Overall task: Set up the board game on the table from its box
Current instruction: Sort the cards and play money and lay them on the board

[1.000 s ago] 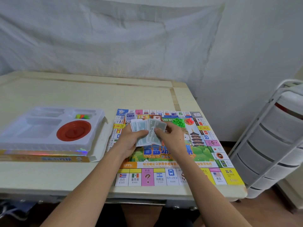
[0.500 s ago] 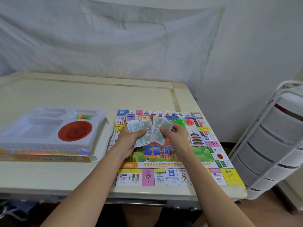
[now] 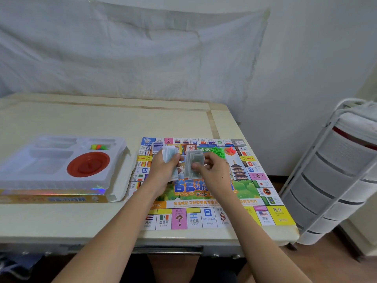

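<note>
The colourful game board (image 3: 206,217) lies flat on the right part of the table. Above its middle, my left hand (image 3: 163,170) holds a stack of pale green play money (image 3: 170,154). My right hand (image 3: 214,170) holds a second bundle of play money (image 3: 194,164) just to the right of it. The two bundles are apart. Small green pieces (image 3: 219,151) and red pieces (image 3: 230,150) lie on the board's far side, with small cards (image 3: 157,147) near its far left corner.
The open game box (image 3: 55,198) sits at the left, holding a white plastic tray (image 3: 40,160) with a red disc (image 3: 88,164) and coloured tokens (image 3: 99,147). A white drawer cart (image 3: 342,170) stands right of the table. A white sheet hangs behind.
The fanned money in both hands has been split into two bundles. My right hand has drawn its bundle to the right, away from the stack in my left hand.
</note>
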